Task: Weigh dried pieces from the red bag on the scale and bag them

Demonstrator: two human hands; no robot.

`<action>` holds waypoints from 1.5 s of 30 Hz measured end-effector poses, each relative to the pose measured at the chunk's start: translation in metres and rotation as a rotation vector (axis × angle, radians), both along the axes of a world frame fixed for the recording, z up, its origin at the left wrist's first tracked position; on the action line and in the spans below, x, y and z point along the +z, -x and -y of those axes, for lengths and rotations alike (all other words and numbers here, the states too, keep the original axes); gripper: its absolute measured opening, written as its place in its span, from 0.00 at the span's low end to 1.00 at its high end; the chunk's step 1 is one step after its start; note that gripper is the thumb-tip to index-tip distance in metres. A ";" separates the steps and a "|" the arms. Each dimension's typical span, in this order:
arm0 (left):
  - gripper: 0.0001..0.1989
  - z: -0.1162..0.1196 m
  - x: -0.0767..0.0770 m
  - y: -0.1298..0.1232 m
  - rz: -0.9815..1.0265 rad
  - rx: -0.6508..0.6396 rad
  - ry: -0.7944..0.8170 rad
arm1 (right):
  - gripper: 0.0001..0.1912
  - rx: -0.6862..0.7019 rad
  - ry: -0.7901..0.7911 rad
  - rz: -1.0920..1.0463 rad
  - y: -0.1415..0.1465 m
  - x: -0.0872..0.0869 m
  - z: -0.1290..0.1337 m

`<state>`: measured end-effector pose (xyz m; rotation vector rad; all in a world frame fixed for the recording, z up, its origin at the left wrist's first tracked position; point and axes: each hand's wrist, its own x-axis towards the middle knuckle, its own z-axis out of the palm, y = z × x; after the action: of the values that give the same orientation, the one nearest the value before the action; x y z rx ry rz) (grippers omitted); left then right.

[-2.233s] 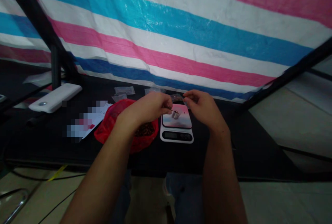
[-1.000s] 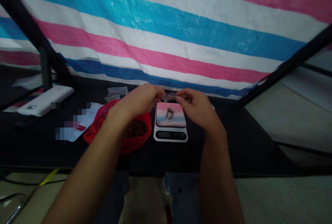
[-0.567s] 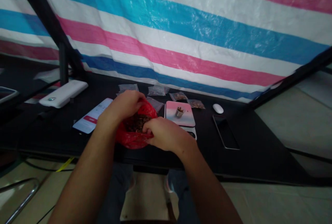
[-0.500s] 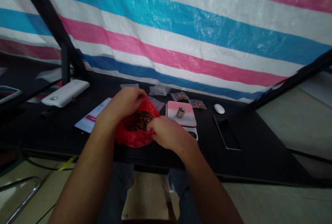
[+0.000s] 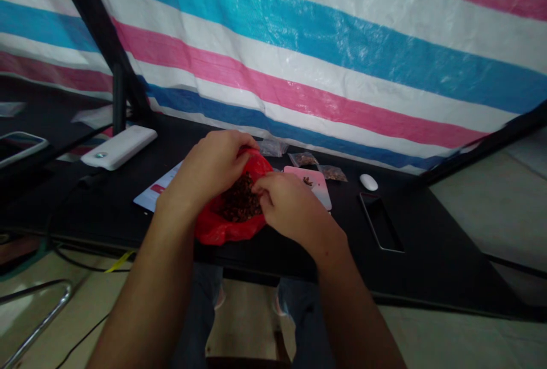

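Note:
A red plastic bag [image 5: 222, 232] stands wide with its mouth facing up, full of small dark brown dried pieces [image 5: 241, 201]. My left hand [image 5: 222, 158] is closed on the far left part of its rim, fingers curled over the edge. At the right rim is my right hand [image 5: 286, 201], thumb and forefinger pinched together over the contents and on the bag's edge. Just beyond that hand lies a small pink and white scale [image 5: 321, 191], partly hidden, with a few brown pieces [image 5: 307, 181] on it.
Behind the scale lie small clear zip bags with brown pieces [image 5: 333, 173] and another clear bag [image 5: 273, 147]. A white mouse [image 5: 368, 182] and a phone [image 5: 382, 222] lie right. On the left are a white power bank [image 5: 119, 148] and a printed sheet [image 5: 149, 195].
The view has shifted slightly. My right hand has moved up along the bag's rim and now covers more of the scale. My left hand has come further over the bag's far edge.

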<state>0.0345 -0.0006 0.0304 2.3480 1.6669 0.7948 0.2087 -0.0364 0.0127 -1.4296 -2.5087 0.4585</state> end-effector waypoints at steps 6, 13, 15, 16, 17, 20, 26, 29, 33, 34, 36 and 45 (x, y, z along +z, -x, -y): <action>0.17 0.002 0.001 -0.005 -0.057 0.058 0.017 | 0.20 0.086 -0.004 -0.028 0.023 -0.030 -0.013; 0.20 -0.003 -0.009 0.005 -0.081 0.001 -0.042 | 0.13 0.093 0.058 0.068 0.022 -0.042 -0.021; 0.18 0.004 -0.001 0.008 -0.081 0.006 -0.063 | 0.13 0.084 0.059 0.080 0.021 -0.037 -0.022; 0.16 0.007 0.002 0.009 -0.088 0.002 -0.013 | 0.12 0.077 0.054 0.080 0.021 -0.035 -0.021; 0.15 0.009 0.003 0.011 -0.107 -0.009 0.076 | 0.12 0.074 0.049 0.077 0.021 -0.034 -0.021; 0.12 0.009 -0.006 0.012 -0.243 -0.069 0.446 | 0.14 0.090 0.063 0.057 0.023 -0.036 -0.021; 0.17 -0.004 -0.035 0.004 -0.395 -0.038 0.684 | 0.13 0.116 0.109 0.009 0.023 -0.041 -0.027; 0.15 -0.006 -0.038 0.004 -0.378 -0.029 0.698 | 0.12 0.092 0.100 0.033 0.018 -0.040 -0.030; 0.14 -0.007 -0.037 0.010 -0.362 -0.053 0.663 | 0.11 0.088 0.095 0.006 0.012 -0.037 -0.032; 0.14 -0.007 -0.037 0.011 -0.354 -0.062 0.654 | 0.11 0.091 0.094 -0.014 0.011 -0.036 -0.032; 0.14 -0.008 -0.035 0.012 -0.335 -0.072 0.623 | 0.10 0.096 0.088 -0.050 0.010 -0.035 -0.032; 0.12 -0.007 -0.029 0.014 -0.323 -0.068 0.589 | 0.09 0.078 0.092 -0.068 0.012 -0.034 -0.032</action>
<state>0.0206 0.0067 0.0010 2.1512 1.6251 -0.1029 0.1967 -0.0043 -0.0210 -1.3279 -2.5260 0.6334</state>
